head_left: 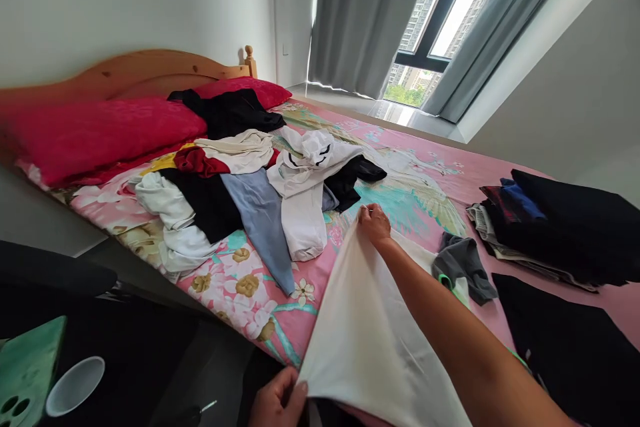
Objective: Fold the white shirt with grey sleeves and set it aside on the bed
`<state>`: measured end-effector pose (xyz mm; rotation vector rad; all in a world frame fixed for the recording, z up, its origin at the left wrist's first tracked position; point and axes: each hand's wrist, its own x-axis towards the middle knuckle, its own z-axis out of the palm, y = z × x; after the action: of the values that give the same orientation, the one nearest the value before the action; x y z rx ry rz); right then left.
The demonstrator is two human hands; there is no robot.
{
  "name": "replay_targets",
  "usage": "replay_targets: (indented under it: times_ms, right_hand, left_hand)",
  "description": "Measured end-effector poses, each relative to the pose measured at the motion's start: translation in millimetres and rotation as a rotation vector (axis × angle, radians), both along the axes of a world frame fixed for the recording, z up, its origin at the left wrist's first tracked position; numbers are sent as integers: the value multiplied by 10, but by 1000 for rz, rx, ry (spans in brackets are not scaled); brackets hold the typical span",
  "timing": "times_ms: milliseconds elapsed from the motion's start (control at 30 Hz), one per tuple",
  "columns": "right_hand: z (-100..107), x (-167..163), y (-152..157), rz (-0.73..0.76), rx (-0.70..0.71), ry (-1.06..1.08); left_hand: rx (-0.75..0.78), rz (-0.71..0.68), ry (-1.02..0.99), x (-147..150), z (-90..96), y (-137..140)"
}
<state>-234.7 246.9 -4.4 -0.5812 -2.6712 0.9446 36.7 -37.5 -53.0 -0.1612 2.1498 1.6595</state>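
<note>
Currently, the cream cloth [350,333] lies spread at the near edge of the bed, directly in front of the person, with its lower end passing out of view at the bottom. The right hand [375,223] is closed in a pinch, thumb against fingers, on the far corner of the cloth. The left hand [278,400] grips the near left corner between thumb and fingers; its remaining fingers are partly hidden. Between the two hands, the left edge of the cloth runs nearly straight. The right forearm crosses above the cloth.

To the right of the forearm, a grey garment [467,267] lies crumpled, with green trim showing beside it. Farther right is a folded stack [560,233], mostly black, with blue and red layers visible. A black garment [565,340] lies flat on the near side of the stack.

Left of and beyond the right hand is a loose heap. It includes a white shirt [305,213], a blue-grey garment [265,220] hanging toward the near edge, and a black top [230,113] lying against the red pillows [135,130]. All rest on the floral sheet [420,173]. At lower left, off the bed, a green object [35,367] stands beside a white oval item [77,387].
</note>
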Motion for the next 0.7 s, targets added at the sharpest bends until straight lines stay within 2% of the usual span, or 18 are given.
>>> replay_targets:
  times_ms: [100,200,267,367,433,533,600,700]
  right_hand:
    - [-11,-102,-124,36,-55,11]
    - [-113,-47,-285,120,-114,15]
    - [-129,126,-357,180,-142,60]
    - [-2,609,-296,240,-157,179]
    - [123,1057,-83,234,-149,265]
    - [188,1822,478,81,-91,408]
    - [99,2326,913,-149,-47,415]
    - [-152,2958,1413,-418,-155,288]
  left_hand:
    - [-120,97,14,-257,154,-99]
    - [-292,77,31,-377,182,-172]
    - [-415,64,29,-379,194,-220]
    - [-506,173,123,-344,259,-273]
    - [-480,223,280,-343,329,-251]
    - [-431,147,545,-404,444,-65]
    - [-397,42,661,-467,519,153]
    - [-328,-139,704,-563,634,560]
